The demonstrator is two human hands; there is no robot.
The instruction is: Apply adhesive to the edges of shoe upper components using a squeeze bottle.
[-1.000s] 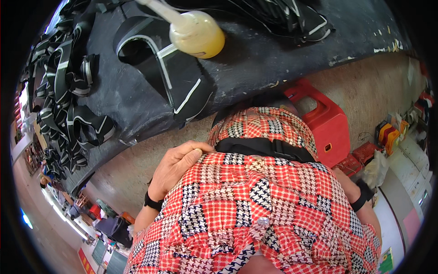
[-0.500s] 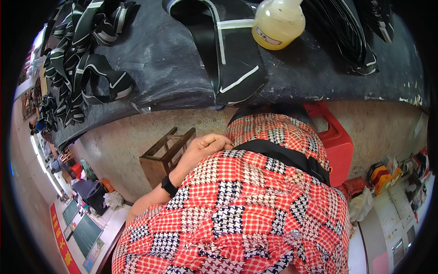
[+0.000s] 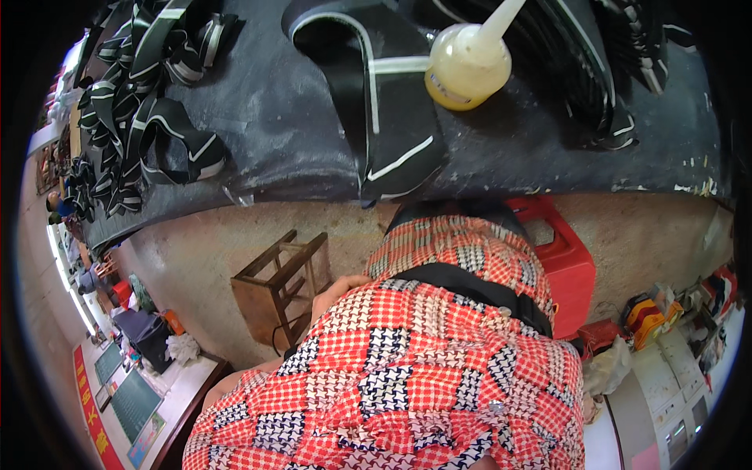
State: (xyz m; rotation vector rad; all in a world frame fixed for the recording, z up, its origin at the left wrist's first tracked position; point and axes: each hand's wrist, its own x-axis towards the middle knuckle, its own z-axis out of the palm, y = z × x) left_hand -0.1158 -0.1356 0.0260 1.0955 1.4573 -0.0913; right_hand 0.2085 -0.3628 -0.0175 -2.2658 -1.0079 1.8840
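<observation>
My left hand [image 3: 338,291] shows only in part, at the left side of my red, white and navy patterned garment [image 3: 407,345]. Cloth covers most of the wrist and palm, so its fingers cannot be made out. My right hand is out of sight. On the dark covered table [image 3: 274,149] beyond me lies a black piece with white edge lines [image 3: 399,149], its upper part curled over. Beside it stands a plastic bottle [image 3: 468,66] with a pale spout and yellow liquid inside.
Curled black pieces with white lines [image 3: 168,141] are heaped at the table's left, with a stack of black strips [image 3: 583,70] at right. Below stand a wooden stool [image 3: 274,294] and a red plastic stool [image 3: 568,270]. A white table [image 3: 176,399] is at lower left.
My left hand has slipped down behind the garment, hiding the watch and most of the wrist. The table, bottle and black pieces sit slightly lower in view as the head has shifted.
</observation>
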